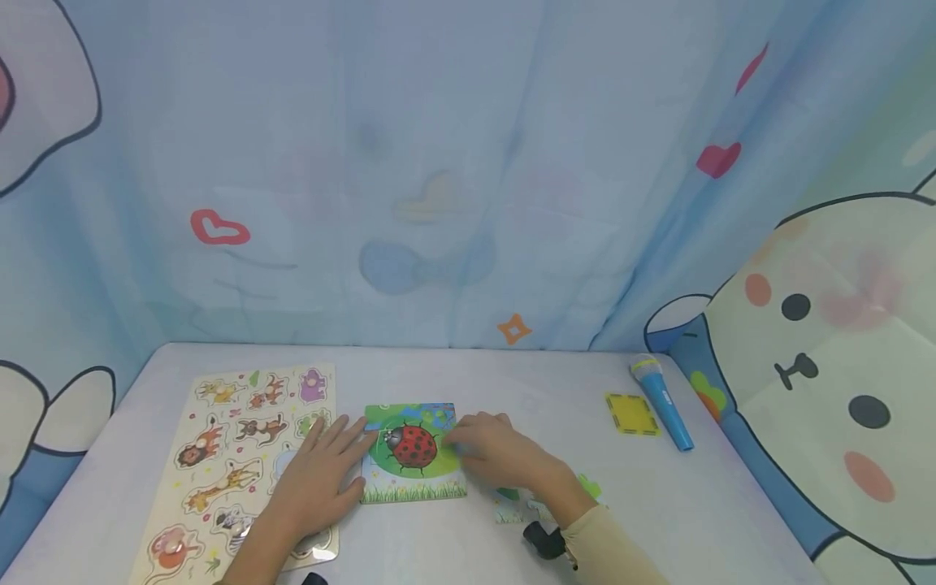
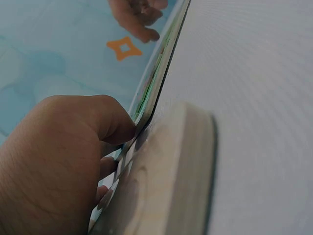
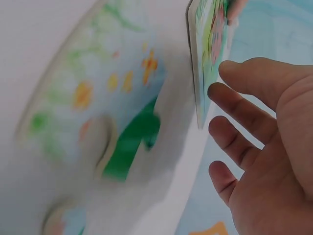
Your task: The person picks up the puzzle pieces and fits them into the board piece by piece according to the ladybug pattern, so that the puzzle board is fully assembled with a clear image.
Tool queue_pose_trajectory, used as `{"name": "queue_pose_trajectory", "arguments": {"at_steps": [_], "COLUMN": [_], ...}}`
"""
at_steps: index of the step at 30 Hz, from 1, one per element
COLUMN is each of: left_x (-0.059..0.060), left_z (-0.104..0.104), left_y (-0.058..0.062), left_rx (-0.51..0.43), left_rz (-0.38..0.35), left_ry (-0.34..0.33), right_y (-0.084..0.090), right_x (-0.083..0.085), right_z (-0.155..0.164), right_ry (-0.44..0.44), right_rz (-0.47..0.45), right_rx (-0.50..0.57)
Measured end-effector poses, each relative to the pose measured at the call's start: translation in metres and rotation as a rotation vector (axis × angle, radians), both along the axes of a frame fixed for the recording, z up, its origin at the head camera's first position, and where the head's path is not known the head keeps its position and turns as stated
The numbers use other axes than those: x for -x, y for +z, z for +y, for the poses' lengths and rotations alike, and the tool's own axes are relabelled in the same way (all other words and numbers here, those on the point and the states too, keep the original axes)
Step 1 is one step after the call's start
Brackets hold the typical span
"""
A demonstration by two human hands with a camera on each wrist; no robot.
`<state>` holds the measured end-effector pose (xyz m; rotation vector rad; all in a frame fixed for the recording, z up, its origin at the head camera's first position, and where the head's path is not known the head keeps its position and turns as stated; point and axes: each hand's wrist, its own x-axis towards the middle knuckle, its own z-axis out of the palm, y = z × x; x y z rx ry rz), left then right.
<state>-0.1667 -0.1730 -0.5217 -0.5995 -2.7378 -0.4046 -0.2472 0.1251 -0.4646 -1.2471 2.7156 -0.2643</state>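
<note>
Head: ladybug board [image 1: 413, 449] between grips [image 1: 319, 478] [image 1: 503, 449]

Right arm [image 1: 565, 490] is in a plain cream long sleeve [image 1: 613, 551] with a stubby, rounded black wrist camera [image 1: 544, 540] poking out by the cuff [image 1: 578, 532], left forearm [image 1: 265, 543] is bare with just the tip of another black gadget [image 1: 314, 579] beside it, and the right hand [image 1: 504, 452] and left hand [image 1: 319, 485] are both bare tbh
</note>
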Motion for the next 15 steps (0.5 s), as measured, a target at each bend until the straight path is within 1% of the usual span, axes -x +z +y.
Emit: {"name": "queue_pose_trajectory", "arguments": {"at_steps": [5,10,15], "left_x": [0.000,-0.001,-0.001], "left_z": [0.001,0.000,0.000], "left_y": [0.002,0.002,0.002], "left_rx": [0.002,0.008,0.009], "left_rz": [0.008,-0.008,-0.021], "left_ry": [-0.004,0.001,0.004], "right_y": [0.001,-0.002,-0.002], "right_x": [-0.005,-0.012,-0.023], "right_z": [0.022,0.042,0.055], "right_ry": [-0.049,-0.110,-0.152], "right_rz": [-0.026,-0.062,-0.071], "right_rx": [0.044,0.061,0.023]}}
